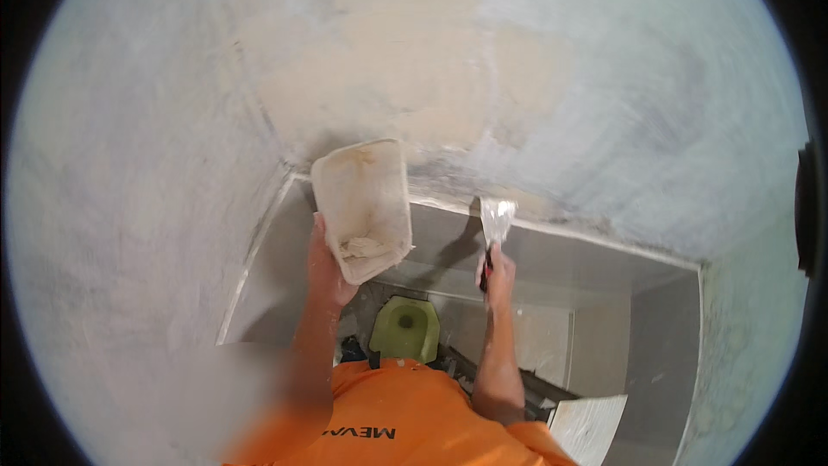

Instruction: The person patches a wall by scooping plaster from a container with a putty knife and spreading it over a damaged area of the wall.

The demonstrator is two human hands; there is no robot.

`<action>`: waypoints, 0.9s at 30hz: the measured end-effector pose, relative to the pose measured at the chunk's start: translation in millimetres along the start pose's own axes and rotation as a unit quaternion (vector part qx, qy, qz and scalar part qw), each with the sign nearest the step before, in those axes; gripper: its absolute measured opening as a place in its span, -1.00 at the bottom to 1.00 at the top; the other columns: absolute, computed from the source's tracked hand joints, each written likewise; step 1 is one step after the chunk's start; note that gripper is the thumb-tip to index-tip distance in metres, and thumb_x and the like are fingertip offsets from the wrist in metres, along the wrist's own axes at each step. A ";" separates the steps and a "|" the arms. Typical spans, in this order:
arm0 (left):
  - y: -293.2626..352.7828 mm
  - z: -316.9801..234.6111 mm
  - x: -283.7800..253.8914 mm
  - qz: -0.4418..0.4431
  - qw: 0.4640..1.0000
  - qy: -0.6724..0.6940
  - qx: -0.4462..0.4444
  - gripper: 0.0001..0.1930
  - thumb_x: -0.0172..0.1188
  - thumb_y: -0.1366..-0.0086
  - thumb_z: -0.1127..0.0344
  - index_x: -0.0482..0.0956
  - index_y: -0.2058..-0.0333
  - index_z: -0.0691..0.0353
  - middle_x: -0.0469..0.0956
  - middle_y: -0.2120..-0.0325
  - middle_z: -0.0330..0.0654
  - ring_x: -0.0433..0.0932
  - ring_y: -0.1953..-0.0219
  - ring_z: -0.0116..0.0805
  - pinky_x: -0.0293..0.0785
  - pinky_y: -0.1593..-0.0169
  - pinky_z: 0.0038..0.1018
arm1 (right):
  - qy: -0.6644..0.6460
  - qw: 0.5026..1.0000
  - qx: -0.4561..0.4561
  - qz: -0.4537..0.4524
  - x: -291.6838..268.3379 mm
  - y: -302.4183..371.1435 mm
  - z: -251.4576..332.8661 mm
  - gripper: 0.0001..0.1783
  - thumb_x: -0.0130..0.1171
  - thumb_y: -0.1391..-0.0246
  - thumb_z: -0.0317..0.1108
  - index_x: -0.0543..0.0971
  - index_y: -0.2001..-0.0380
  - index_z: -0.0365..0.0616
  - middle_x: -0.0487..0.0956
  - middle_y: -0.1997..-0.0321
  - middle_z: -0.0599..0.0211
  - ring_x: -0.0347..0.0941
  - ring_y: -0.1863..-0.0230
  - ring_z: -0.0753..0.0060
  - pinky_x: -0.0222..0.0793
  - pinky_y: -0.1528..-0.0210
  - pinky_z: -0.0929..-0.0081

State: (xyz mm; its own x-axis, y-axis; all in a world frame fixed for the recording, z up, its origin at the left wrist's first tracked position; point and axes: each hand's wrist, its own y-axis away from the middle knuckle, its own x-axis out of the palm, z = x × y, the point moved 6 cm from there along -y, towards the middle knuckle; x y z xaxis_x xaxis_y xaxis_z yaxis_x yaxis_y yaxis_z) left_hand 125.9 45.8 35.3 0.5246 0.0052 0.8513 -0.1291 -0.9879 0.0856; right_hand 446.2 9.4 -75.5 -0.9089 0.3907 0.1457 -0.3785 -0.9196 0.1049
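My left hand [326, 266] grips a white rectangular plastic tub [366, 194] from its left side and below. The tub is tilted so its inside shows, and a lump of pale putty [362, 247] lies at its lower end. My right hand [498, 276] is closed around the dark and red handle of a putty knife [498, 217], its broad metal blade pointing up. Whitish smears coat the blade, which is close to the wall [552, 155] just above the tile edge; whether it touches cannot be told. A beige patch [371, 60] covers part of the wall above.
Grey tiles [552, 267] line the lower wall, topped by a pale ledge line. Below me is a yellow-green squat toilet [405, 328]. A white panel [588, 428] leans at the lower right, near dark debris on the floor. A dark object [807, 207] juts in at the right edge.
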 end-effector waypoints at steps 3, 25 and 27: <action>1.4 5.4 -6.9 -0.051 0.998 -0.004 -0.021 -0.30 -0.21 -0.52 -0.27 0.21 -0.38 0.14 0.39 -0.25 -0.02 0.46 -0.23 0.05 0.45 -0.27 0.08 | -0.066 0.998 0.022 0.002 12.2 29.5 -24.9 -0.42 -0.03 -0.42 0.16 0.46 0.46 -0.14 0.40 0.66 0.41 0.26 0.74 0.55 0.19 0.67 0.57; -24.2 -4.3 45.0 0.119 0.984 0.133 0.016 -0.30 -0.19 -0.50 -0.32 0.35 -0.27 0.17 0.50 -0.12 -0.07 0.57 -0.08 -0.08 0.56 -0.13 -0.05 | 0.262 0.938 -0.084 0.213 112.9 122.7 47.4 -0.42 0.03 -0.37 0.05 0.48 0.45 -0.34 0.32 0.64 0.03 0.23 0.56 0.21 0.23 0.42 0.19; -30.2 -15.2 35.4 0.135 0.978 0.157 0.041 -0.29 -0.19 -0.49 -0.33 0.34 -0.29 0.15 0.49 -0.13 -0.07 0.56 -0.08 -0.07 0.54 -0.16 -0.02 | 0.318 0.919 -0.098 0.211 103.7 120.9 46.3 -0.44 0.05 -0.36 0.04 0.50 0.43 -0.33 0.32 0.64 0.06 0.22 0.55 0.24 0.25 0.41 0.22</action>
State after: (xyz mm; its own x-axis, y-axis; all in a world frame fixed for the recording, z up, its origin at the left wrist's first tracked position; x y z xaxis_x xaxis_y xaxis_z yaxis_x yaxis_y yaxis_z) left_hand 135.5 78.2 70.7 0.1952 -0.2226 0.9552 -0.1529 -0.9689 -0.1946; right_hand 314.3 -59.4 -2.2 -0.8767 -0.0481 -0.4786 0.0643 -0.9978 -0.0175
